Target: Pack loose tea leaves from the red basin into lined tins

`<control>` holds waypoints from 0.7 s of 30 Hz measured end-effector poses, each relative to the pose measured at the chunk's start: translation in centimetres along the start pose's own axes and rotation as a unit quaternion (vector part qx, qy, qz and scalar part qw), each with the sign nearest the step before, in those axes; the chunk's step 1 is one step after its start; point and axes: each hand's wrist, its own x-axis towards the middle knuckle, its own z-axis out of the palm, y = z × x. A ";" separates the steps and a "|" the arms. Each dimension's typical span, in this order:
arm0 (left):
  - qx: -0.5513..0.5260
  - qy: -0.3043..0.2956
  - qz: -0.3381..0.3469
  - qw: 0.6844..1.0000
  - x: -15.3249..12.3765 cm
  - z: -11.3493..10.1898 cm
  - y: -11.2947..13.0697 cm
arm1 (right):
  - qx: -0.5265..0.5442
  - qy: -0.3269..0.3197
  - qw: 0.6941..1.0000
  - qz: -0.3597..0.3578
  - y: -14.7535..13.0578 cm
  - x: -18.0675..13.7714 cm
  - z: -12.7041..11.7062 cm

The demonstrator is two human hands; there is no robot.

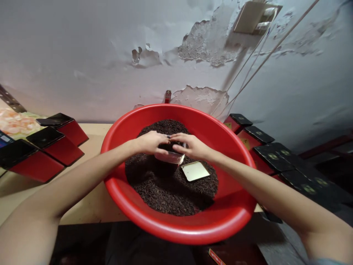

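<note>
- Between your left grip (153,141) and right grip (192,145), fingers hide part of the clear container (168,157); you can't see its base.
- Beyond your grips, the basin's rim (182,235) covers the lower end of a small red object (168,96).
- Far left of your left grip, the picture's edge cuts off a blue item (4,139).
- Right of your right grip, dark-lidded boxes (307,187) blur into shadow.
- Below your grips, a red strip's (216,256) print is too small.

A pale table (92,145) carries a red basin (179,233) between red-and-black boxes (74,133).
</note>
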 end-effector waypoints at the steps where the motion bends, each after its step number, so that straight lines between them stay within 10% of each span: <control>1: 0.042 -0.034 0.010 0.999 -0.4 0.3 0.1 | -0.065 -0.048 0.997 -0.016 0.0 -0.6 -0.2; 7: 0.120 -0.053 0.043 0.990 -1.0 1.2 0.0 | -0.243 -0.113 0.961 -0.069 0.4 -2.5 -1.1; 21: 0.078 -0.105 0.077 0.988 0.4 0.0 -0.8 | -0.221 -0.214 0.946 -0.100 1.9 -1.0 -2.9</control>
